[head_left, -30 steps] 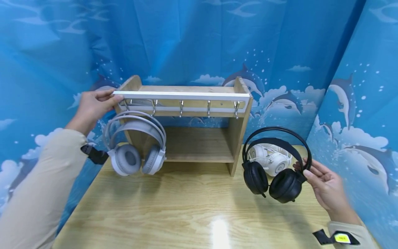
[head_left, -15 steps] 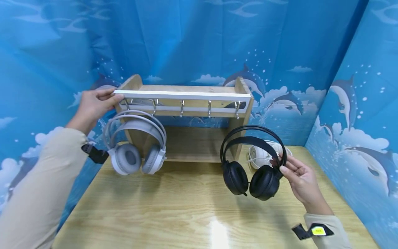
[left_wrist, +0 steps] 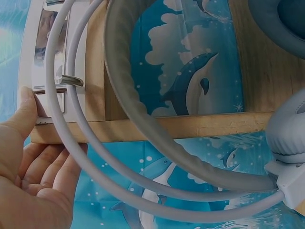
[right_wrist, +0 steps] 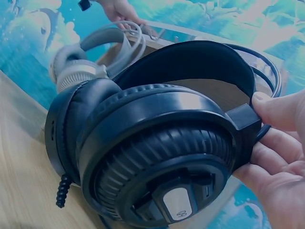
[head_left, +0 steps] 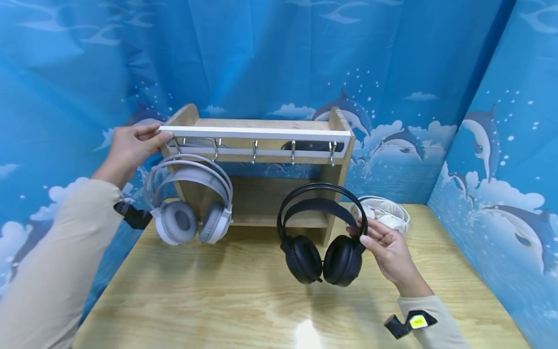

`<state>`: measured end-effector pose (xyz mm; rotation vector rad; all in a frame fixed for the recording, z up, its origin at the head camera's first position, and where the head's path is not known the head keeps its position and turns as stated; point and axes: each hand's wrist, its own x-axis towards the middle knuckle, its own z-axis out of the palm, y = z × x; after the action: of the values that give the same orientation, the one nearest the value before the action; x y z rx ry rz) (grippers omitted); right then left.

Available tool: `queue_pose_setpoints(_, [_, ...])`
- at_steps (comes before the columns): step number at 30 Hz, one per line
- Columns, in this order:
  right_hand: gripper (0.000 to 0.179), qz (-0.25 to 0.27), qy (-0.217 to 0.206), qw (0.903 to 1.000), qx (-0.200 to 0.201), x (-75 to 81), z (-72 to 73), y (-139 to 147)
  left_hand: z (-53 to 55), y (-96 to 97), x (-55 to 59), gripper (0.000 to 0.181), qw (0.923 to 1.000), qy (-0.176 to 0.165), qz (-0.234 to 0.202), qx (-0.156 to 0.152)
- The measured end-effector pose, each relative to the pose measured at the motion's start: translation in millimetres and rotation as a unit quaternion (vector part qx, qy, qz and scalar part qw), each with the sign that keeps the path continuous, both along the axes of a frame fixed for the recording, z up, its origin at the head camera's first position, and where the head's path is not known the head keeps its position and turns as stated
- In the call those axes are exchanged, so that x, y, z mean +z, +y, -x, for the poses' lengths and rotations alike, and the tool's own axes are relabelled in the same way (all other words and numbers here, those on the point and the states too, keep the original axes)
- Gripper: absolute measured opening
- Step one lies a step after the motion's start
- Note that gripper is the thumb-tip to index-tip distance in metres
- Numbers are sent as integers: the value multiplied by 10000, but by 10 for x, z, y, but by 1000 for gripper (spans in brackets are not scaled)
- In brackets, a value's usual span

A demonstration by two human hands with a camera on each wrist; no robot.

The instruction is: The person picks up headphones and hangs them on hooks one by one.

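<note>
My right hand (head_left: 390,254) pinches the black headphones (head_left: 342,261) by the side of the headband, just above one ear cup. They are held up in front of the wooden shelf's right half, cups downward. At the shelf's upper left corner, my left hand (head_left: 132,150) grips the end of the white hook rail (head_left: 279,133), thumb in front and fingers behind, as the left wrist view also shows. Grey-white headphones (head_left: 218,225) hang from hooks at the rail's left end, beside that hand. Several metal hooks (head_left: 255,151) farther right carry nothing.
The wooden shelf (head_left: 344,182) stands at the back of the wood-grain table (head_left: 209,295). White headphones (head_left: 394,213) with a cable lie on the table to the shelf's right. A blue dolphin-print curtain (head_left: 270,58) closes in the back and sides.
My right hand has carried the black headphones leftward, from beside the shelf to in front of its right half. The left hand and the grey-white headphones stay in place.
</note>
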<state>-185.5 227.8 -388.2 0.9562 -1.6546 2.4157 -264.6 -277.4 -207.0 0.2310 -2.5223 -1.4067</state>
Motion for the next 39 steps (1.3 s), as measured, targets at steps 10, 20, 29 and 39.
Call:
queue_pose_setpoints(10, [44,139,-86,9993,340,28,48,-313,2,2,-7,81,10000,12,-24,-44])
queue_pose_setpoints(20, [39,333,-147,9974,619,49,120,-616,-10,2,-7,80,10000,29,-6,-42])
queue_pose_setpoints(29, [37,220,-395,9978,491,124,209,-867,-1,8,3,80,10000,-9,-12,46])
queue_pose_setpoints(39, [44,168,-728,9964,408,239,275,-1091,2,15,6,78,10000,-54,-6,82])
